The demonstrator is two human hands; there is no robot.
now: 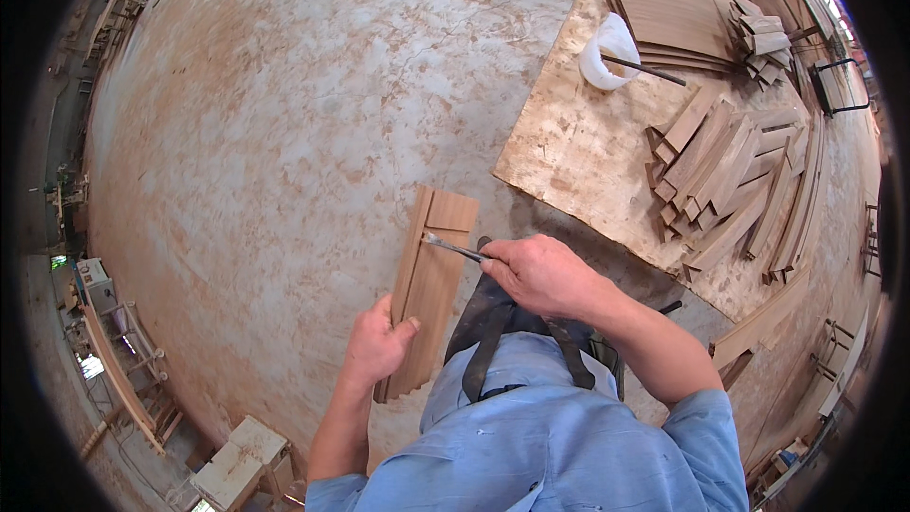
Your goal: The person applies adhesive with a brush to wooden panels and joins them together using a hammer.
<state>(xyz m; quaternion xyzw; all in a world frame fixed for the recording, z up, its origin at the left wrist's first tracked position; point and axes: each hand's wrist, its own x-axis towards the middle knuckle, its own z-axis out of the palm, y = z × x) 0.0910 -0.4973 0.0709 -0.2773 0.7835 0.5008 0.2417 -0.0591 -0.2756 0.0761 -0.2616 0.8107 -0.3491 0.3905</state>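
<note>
Currently, 1 board, held over floor, front-left of the blue shirt: long axis near-vert. in my view, far end leaning slightly R. L hand grips its near left edge, some fingers hidden. R hand holds 1 thin tool, tip pointing left; contact unclear. Floor mottled grey-brown. Table at R w/ tub, strips. Rim gear cut off; can't ID.

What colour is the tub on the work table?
The tub is white and slightly translucent; it shows in the head view.
</note>
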